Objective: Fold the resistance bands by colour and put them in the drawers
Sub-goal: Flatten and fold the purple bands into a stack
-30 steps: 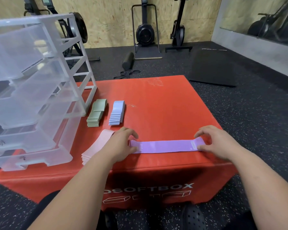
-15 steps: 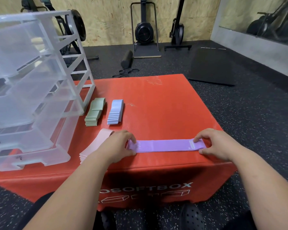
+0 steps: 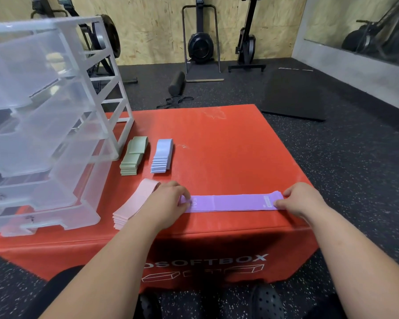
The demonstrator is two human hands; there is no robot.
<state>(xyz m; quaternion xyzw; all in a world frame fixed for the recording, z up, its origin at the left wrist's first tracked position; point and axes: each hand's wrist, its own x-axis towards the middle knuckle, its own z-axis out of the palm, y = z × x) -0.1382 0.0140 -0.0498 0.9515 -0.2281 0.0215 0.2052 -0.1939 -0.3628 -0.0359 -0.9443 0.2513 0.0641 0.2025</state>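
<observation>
As purple band (image 3: 230,203) lies flat, left fingers (image 3: 183,204), right fingers (image 3: 280,205) pinch ends.

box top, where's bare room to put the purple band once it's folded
Widest bare patch: the box top right of the blue stack, behind the purple band, out to the far and right edges. Crowded on the left: drawers, green stack, pink stack.

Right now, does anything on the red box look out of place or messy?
Only small things. The top band on the green stack sits slid toward the far end, not square with its pile, unlike the tidy blue stack. The pink stack lies at an angle. The purple band lies flat and straight.
</observation>
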